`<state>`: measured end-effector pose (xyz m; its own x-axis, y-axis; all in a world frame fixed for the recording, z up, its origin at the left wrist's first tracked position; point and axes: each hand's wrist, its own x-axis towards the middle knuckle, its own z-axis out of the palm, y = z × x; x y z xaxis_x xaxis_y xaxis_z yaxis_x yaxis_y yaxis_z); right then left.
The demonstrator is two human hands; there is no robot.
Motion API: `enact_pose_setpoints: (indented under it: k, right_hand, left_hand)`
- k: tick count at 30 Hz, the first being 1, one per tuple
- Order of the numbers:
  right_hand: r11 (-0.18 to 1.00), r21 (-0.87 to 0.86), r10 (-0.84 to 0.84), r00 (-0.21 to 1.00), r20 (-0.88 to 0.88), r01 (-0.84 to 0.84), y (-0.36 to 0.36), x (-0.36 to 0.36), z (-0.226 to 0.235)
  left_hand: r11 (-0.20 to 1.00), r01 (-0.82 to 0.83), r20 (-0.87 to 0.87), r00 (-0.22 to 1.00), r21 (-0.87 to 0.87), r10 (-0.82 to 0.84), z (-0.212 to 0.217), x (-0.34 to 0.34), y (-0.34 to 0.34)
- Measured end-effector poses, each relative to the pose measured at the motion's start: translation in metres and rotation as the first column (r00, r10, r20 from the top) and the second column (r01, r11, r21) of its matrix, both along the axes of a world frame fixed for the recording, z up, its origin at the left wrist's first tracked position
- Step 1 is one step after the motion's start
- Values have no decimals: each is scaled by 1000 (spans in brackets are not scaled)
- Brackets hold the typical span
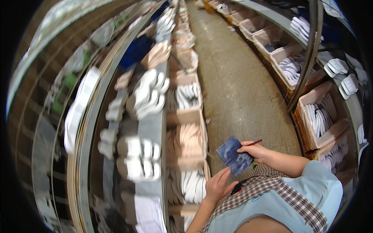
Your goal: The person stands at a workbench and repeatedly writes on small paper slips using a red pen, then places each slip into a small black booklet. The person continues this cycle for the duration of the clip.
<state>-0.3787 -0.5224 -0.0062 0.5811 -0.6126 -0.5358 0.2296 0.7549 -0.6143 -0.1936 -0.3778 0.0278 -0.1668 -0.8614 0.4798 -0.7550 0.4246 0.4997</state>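
My right hand (254, 152) is closed on a flat, square blue piece with a mottled pattern (236, 156), thumb on top. A thin dark red pen (254, 142) sticks out from the same hand. I cannot tell whether the blue piece is cloth or a small booklet. My left hand (217, 185) is beside its lower left corner, fingers stretched out with nothing in them. Its fingertips are close to the edge; whether they touch it is unclear. Both hands are in front of my checked apron (264, 181).
To my left runs a grey shelf (149, 128) with stacks of white sole-shaped pieces (142, 149). Lined baskets (185, 138) of pale and white pieces stand along it. A concrete aisle (241, 81) leads ahead. On the right are more baskets (318, 112) and a dark metal post (309, 58).
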Motion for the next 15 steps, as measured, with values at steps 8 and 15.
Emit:
enact_pose_setpoints:
  k: [8, 15]
  right_hand:
    - [925, -10, -379, 925, 17, 379, -214, -101, 18]
    - [919, 36, -394, 919, 29, 393, -417, -65, -12]
  left_hand:
    - [664, -271, 45, 941, 697, 337, -115, 2, -202]
    - [377, -522, 190, 742, 765, 643, -277, 129, -287]
